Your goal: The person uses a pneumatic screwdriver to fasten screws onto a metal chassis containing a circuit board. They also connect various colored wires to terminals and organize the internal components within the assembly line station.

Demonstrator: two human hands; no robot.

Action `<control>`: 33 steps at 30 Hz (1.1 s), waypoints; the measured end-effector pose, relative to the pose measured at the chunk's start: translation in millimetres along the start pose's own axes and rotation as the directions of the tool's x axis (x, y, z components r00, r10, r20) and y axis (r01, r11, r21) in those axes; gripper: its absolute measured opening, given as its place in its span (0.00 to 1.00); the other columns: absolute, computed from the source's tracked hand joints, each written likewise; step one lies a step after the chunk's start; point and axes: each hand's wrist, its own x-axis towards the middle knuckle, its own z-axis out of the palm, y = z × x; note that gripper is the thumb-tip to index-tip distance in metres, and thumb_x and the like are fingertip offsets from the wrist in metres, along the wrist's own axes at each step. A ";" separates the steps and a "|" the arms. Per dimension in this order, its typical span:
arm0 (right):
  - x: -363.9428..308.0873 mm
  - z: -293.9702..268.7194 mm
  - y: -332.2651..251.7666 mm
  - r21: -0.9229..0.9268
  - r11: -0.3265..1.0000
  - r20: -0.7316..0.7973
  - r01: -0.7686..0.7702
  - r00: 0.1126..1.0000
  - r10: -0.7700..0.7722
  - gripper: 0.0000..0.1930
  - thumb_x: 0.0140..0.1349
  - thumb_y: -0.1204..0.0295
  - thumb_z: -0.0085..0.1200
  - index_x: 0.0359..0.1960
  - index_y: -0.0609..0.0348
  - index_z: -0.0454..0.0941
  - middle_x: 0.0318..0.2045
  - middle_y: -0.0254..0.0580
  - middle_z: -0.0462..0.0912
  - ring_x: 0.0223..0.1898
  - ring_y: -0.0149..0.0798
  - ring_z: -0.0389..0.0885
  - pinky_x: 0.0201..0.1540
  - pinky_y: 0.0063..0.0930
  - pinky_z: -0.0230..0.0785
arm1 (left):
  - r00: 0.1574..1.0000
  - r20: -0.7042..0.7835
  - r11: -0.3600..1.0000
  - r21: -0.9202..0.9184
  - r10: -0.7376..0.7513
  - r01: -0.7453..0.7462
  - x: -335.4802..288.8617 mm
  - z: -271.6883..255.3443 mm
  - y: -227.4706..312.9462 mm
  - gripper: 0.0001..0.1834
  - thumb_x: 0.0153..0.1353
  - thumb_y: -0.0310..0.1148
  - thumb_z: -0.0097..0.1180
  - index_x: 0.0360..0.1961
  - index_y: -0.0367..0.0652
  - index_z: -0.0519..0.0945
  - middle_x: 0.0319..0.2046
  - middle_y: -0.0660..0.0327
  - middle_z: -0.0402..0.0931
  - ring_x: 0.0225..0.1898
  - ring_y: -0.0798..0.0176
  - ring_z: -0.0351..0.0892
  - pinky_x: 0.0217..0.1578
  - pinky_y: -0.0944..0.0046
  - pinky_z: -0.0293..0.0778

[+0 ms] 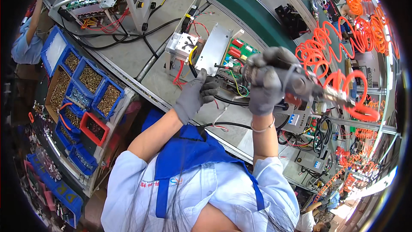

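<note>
My right hand (268,83), in a grey glove, is wrapped round an air screwdriver (296,81), blurred by motion. Its bit end points left, at the lower end of a bent silver metal plate (214,49). Just below that plate is my left hand (195,97), also gloved, with its fingers curled in and its thumb by the plate's edge. Whatever those fingers hold, if anything, is hidden. Beside the plate lies a green circuit board (242,51) with red parts. A white block (183,45) with wires stands to the plate's left.
Blue bins (90,77) of screws and a red bin (94,129) stand at left. An opened power unit (107,6) sits at the far left, with black cables (148,45) trailing from it. Orange coiled air hoses (326,43) hang at right. Another person's arm (34,23) shows at upper left.
</note>
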 end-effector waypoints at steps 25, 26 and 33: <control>40.2 13.9 47.8 -0.127 0.990 0.102 -0.053 0.993 0.067 0.16 0.55 0.84 0.51 0.46 0.64 0.71 0.33 0.44 0.79 0.28 0.34 0.83 0.26 0.25 0.76 | 0.978 0.164 0.987 -0.122 0.125 -0.106 -7.0 -32.8 -17.4 0.19 0.67 0.28 0.44 0.55 0.26 0.67 0.48 0.49 0.74 0.48 0.57 0.79 0.48 0.65 0.81; 41.8 11.3 47.6 -0.111 0.993 0.112 -0.037 0.992 0.049 0.16 0.55 0.83 0.51 0.47 0.64 0.71 0.33 0.43 0.79 0.28 0.34 0.83 0.26 0.25 0.76 | 0.974 0.176 0.988 -0.086 0.143 -0.130 -13.0 -29.6 -16.0 0.19 0.68 0.29 0.44 0.55 0.26 0.66 0.49 0.49 0.74 0.49 0.56 0.79 0.48 0.65 0.81; 0.8 5.3 -13.9 0.168 0.970 0.128 -0.175 0.980 0.155 0.23 0.57 0.75 0.57 0.54 0.57 0.67 0.37 0.43 0.75 0.34 0.35 0.79 0.32 0.32 0.76 | 0.937 0.317 0.976 0.105 0.149 -0.190 -39.7 -28.8 -1.5 0.22 0.69 0.40 0.48 0.54 0.32 0.68 0.43 0.53 0.76 0.42 0.62 0.81 0.34 0.70 0.83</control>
